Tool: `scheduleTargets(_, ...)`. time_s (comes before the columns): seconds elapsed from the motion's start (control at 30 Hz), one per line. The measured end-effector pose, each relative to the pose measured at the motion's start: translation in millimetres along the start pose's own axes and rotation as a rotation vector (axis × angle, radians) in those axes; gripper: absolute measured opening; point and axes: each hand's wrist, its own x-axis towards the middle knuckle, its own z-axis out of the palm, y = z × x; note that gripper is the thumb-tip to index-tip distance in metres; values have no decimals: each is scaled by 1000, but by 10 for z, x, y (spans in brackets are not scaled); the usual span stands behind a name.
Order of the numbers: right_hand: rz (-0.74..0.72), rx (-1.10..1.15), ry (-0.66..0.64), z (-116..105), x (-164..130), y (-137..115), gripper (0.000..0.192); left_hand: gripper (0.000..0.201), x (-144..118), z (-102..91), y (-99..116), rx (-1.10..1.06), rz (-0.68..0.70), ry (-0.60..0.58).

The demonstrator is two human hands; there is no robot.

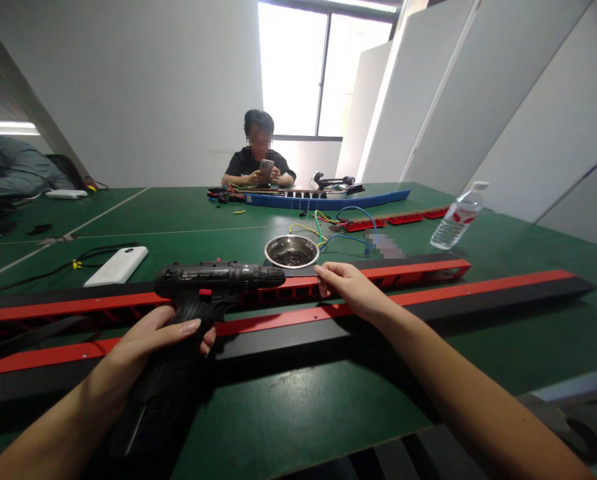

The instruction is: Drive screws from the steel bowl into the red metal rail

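My left hand [163, 337] grips the handle of a black cordless drill [203, 283], whose bit points to the right. At the tip of the bit, the fingers of my right hand [341, 283] are pinched together; whatever they hold is too small to make out. Just behind the bit stands a round metal bowl [273, 257] with many small dark screws [293, 257] inside. Two long red and black bars lie across the table: the nearer bar [278, 321] passes under both hands, and the farther bar [413, 270] runs behind it.
A white power bank [117, 265] lies left of the bowl. To the right, a clear water bottle [458, 217] stands on the green table [278, 407]. Farther back are coloured wires [321, 223], red strips [393, 219] and a blue bar [328, 200]. Across the table, a person [258, 157] holds a phone.
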Motion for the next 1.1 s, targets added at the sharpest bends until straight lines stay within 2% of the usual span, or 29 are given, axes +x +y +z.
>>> scheduleTargets(0.1, 6, 2, 1, 3, -4, -12, 45, 23, -67, 66, 0, 102, 113, -35)
scheduleTargets(0.2, 2, 0, -1, -1, -7, -21, 45, 20, -94, 90, 5, 165, 137, -37)
scheduleTargets(0.6, -9, 32, 5, 0, -8, -3, 44, 26, 15, 8, -37, 180, 122, -28)
scheduleTargets(0.83, -21, 39, 9, 8, -5, -15, 44, 26, -51, 35, -73, 137, 100, 39)
scheduleTargets(1.1, -7, -6, 10, 2, -14, 1, 45, 24, -104, 106, 1, 229, 131, 11)
